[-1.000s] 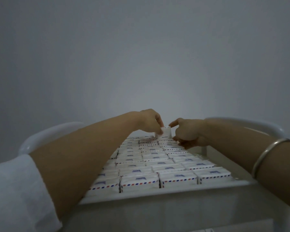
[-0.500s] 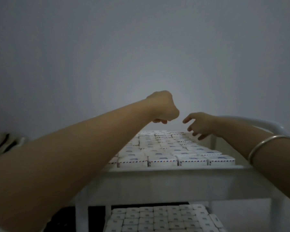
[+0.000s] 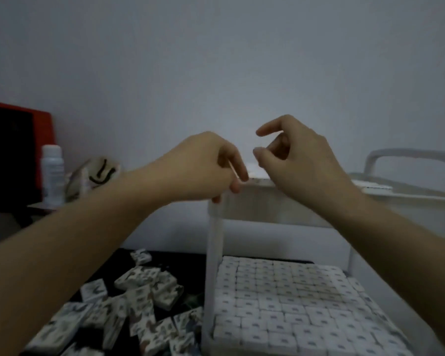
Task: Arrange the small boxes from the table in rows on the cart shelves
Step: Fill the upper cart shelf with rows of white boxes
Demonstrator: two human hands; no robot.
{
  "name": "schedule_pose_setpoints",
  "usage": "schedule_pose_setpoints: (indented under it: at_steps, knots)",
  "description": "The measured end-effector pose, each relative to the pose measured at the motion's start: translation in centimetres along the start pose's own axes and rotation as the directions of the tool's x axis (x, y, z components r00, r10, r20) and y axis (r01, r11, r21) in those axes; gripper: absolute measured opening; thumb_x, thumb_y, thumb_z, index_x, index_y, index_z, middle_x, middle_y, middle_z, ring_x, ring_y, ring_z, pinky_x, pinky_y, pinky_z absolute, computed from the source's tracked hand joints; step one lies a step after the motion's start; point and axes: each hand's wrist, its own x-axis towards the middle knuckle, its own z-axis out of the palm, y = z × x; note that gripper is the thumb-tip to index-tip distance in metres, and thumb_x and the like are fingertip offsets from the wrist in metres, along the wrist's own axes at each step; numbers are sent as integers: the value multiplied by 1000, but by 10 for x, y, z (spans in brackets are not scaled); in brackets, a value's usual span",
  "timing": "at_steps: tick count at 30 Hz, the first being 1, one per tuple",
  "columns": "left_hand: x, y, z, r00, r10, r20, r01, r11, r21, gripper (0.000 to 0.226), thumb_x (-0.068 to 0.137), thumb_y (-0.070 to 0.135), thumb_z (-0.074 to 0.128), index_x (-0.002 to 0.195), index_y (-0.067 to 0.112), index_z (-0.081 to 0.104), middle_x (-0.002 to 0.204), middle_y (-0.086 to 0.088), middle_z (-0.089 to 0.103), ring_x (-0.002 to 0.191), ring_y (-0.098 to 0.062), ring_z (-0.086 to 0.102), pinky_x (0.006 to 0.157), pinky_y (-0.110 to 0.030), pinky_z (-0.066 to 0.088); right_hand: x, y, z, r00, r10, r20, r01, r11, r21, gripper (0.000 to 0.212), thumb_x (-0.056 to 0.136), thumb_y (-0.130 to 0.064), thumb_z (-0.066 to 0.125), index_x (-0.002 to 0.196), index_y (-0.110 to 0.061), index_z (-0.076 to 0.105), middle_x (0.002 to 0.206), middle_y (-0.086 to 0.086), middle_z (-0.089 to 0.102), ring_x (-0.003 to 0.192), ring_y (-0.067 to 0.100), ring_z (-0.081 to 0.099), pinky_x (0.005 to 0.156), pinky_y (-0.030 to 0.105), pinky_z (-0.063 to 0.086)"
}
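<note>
Several things are seen at the far left, against the wall: a red-edged dark object (image 3: 45,129), a white bottle (image 3: 52,173) just beside it, and a crumpled pale item with dark markings (image 3: 98,173) next to the bottle; what that item is cannot be told. Below them a dark worktop (image 3: 183,256) is seen, and on it a loose heap of small boxes (image 3: 141,301) is scattered, tilted and overlapping, with patterned faces turned up.

The left hand (image 3: 203,165) is held above the heap's far edge, at the near left corner of the cart's top shelf (image 3: 252,204). Its fingers (image 3: 238,164) are bent loosely downward with their tips at the rim of the shelf; whether the rim is touched cannot be told, and nothing is seen held in them. A white corner post (image 3: 213,258) runs down from that corner to the lower shelf.

The right hand (image 3: 303,163) is raised just beside the left, a small gap being left between the two. Its forefinger is stretched forward, the thumb is kept apart below it, and the other fingers are curled loosely; nothing is gripped.

On the lower shelf (image 3: 351,255), tidy rows of boxes (image 3: 293,304) are packed edge to edge, covering nearly the whole surface. The top shelf is seen almost edge-on, so only a thin strip of boxes (image 3: 373,186) shows past the right wrist. At the far right the cart's looped white handle (image 3: 409,154) is seen standing upright.
</note>
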Motion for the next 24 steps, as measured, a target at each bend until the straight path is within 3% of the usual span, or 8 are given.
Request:
schedule_pose_setpoints:
  at_steps: [2,5,9,12,15,20,22,24]
  knots:
    - [-35,-36,5,999,-34,-24,34,999,-9,30,86,3,50,80,26,69,74,10,73,49,-7,64,52,-17,47,-25,-15,24,998,-65,-4,65,998,16,22,91,-27,60,112,-28,54,73,-10,62,72,2,59,66,19,47]
    - [-82,-106,12,975,-210,-71,207,977,-42,33,88,-1,47,79,22,69,74,6,72,53,-7,63,51,-17,49,-56,-23,67,984,-114,134,106,992,71,21,91,-25,61,111,-29,53,72,-11,61,70,2,58,63,18,45]
    - [-145,-210,20,853,-494,-168,484,870,-99,40,85,-10,42,78,18,69,78,1,74,54,-14,65,48,-20,45,-85,-10,137,913,-89,398,81,996,36,14,93,-25,58,106,-29,55,74,-14,60,69,3,56,61,21,42]
    - [-182,-263,30,779,-587,-222,571,809,-137,40,86,-9,43,80,21,69,82,1,74,61,-14,67,57,-26,50,-98,7,193,817,-14,576,35,999,-25,12,94,-23,55,102,-28,62,74,-15,59,64,2,54,55,17,38]
    - [-197,-293,42,761,-604,-237,592,796,-125,37,87,-3,50,80,28,69,82,12,72,73,-6,67,74,-33,55,-102,18,242,752,24,658,1,999,-37,19,95,-17,49,95,-31,62,84,-7,69,69,8,62,64,26,48]
    - [-182,-319,62,861,-460,-217,469,883,-14,27,92,14,57,88,39,66,94,24,65,95,6,55,77,-14,43,-87,27,310,759,-46,650,116,991,-66,28,97,-11,46,112,-22,67,117,-1,65,106,19,59,89,34,47]
    - [-170,-325,70,892,-411,-186,425,905,37,23,93,18,57,93,39,66,95,26,60,96,8,49,75,-6,39,-79,31,329,753,-42,656,167,977,-130,34,94,-6,47,119,-22,64,124,0,60,113,20,54,90,34,46]
    - [-155,-332,78,908,-386,-165,397,917,40,23,93,16,55,98,34,67,96,25,60,98,5,48,80,-9,41,-74,37,343,746,-25,666,210,957,-200,43,90,-2,49,127,-22,58,128,1,55,117,21,49,87,33,45]
